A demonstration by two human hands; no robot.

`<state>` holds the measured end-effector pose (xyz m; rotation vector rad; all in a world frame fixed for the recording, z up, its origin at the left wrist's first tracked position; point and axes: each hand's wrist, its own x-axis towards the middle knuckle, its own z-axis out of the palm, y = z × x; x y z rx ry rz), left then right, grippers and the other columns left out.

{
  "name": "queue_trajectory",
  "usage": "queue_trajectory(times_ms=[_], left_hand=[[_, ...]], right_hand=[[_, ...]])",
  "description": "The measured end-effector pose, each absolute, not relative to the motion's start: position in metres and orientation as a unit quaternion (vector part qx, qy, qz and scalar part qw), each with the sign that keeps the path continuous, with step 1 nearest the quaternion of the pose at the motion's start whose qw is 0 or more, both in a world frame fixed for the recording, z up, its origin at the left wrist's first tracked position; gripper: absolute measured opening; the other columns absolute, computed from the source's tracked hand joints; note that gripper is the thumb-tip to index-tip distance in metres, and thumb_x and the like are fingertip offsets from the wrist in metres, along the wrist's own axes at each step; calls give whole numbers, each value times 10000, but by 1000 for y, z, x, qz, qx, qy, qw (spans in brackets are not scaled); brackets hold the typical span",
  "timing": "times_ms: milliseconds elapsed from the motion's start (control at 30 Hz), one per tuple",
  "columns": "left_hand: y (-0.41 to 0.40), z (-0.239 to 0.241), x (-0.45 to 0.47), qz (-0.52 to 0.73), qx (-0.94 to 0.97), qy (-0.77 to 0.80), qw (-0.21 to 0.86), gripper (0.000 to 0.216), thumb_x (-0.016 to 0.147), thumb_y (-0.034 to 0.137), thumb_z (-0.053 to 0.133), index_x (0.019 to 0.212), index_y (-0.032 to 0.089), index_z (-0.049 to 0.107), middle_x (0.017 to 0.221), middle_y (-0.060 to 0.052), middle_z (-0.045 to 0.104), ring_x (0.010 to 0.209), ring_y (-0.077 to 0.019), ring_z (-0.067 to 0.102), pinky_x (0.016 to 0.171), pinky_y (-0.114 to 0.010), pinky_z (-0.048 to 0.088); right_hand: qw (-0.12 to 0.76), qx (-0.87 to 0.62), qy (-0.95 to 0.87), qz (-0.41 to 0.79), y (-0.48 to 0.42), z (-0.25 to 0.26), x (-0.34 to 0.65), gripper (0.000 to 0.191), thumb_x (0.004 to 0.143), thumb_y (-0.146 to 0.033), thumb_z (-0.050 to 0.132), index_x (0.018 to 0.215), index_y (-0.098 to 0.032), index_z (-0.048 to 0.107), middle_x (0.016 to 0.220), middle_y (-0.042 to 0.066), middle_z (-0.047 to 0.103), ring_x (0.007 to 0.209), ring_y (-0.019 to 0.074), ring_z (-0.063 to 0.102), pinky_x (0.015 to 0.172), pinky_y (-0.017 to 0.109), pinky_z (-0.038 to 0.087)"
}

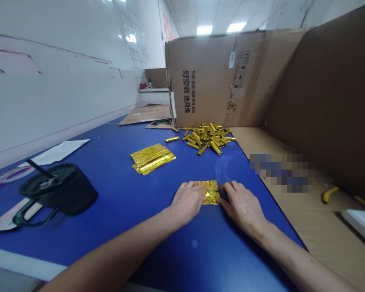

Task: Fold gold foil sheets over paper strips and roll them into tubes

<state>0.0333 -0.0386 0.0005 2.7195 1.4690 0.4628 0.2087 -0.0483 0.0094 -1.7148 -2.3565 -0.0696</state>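
A small sheet of gold foil paper (211,191) lies on the blue table (118,190) between my two hands. My left hand (187,199) rests on its left edge with the fingers curled and pressing the foil down. My right hand (241,205) presses the right edge, fingers bent over it. Farther back lies a flat stack of gold foil sheets (152,157). Beyond that sits a pile of several rolled gold foil pieces (207,138), with one stray roll (172,139) to its left.
A black lidded cup with a straw (57,190) stands at the left. White paper (59,151) lies behind it. A large cardboard box (219,81) stands at the back, and cardboard panels (325,105) wall the right. A yellow-handled tool (330,194) lies on the cardboard.
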Motion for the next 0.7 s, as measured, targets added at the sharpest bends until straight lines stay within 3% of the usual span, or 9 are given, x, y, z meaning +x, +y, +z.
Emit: queue_trajectory(times_ms=[100, 167, 333, 500, 600, 700], left_hand=[[-38, 1, 33, 149, 871, 468, 10, 171, 831, 225, 431, 950, 198, 552, 1040, -6, 583, 1010, -173, 457, 850, -312, 346], [-38, 1, 32, 146, 874, 463, 9, 171, 833, 223, 427, 948, 193, 551, 1017, -11, 587, 989, -175, 460, 833, -309, 348], [-47, 8, 34, 111, 885, 452, -19, 184, 846, 250, 403, 916, 188, 561, 891, -32, 595, 852, -185, 476, 754, -321, 350], [-57, 11, 35, 89, 901, 420, -65, 294, 832, 271, 421, 1120, 272, 476, 908, -45, 538, 822, -199, 449, 697, -323, 346], [-57, 10, 35, 70, 904, 415, -75, 276, 833, 285, 410, 1092, 282, 504, 874, -55, 511, 808, -206, 437, 675, -322, 346], [-57, 10, 35, 69, 902, 421, -67, 281, 830, 308, 415, 1094, 274, 506, 869, -61, 497, 813, -211, 430, 672, -322, 349]], right_hand=[[137, -553, -822, -9, -41, 2, 215, 455, 789, -284, 464, 1236, -229, 397, 1360, 104, 305, 1223, 274, 275, 924, 444, 285], [119, -536, -834, 46, -35, -1, 220, 461, 819, -331, 417, 1272, -263, 363, 1409, 86, 198, 1272, 280, 142, 957, 500, 212], [73, -516, -844, 128, -22, 3, 231, 424, 837, -418, 369, 1246, -314, 404, 1401, 76, 223, 1275, 290, 108, 967, 545, 128], [73, -499, -848, 162, -19, 6, 237, 419, 813, -445, 416, 1220, -349, 427, 1401, 52, 226, 1277, 281, 100, 975, 536, 104], [104, -505, -840, 167, -19, 4, 238, 420, 798, -432, 441, 1196, -300, 470, 1383, 62, 277, 1275, 269, 135, 983, 524, 101], [164, -517, -823, 168, -20, 6, 237, 341, 781, -402, 468, 1042, -214, 584, 1290, 93, 422, 1223, 245, 290, 981, 460, 194]])
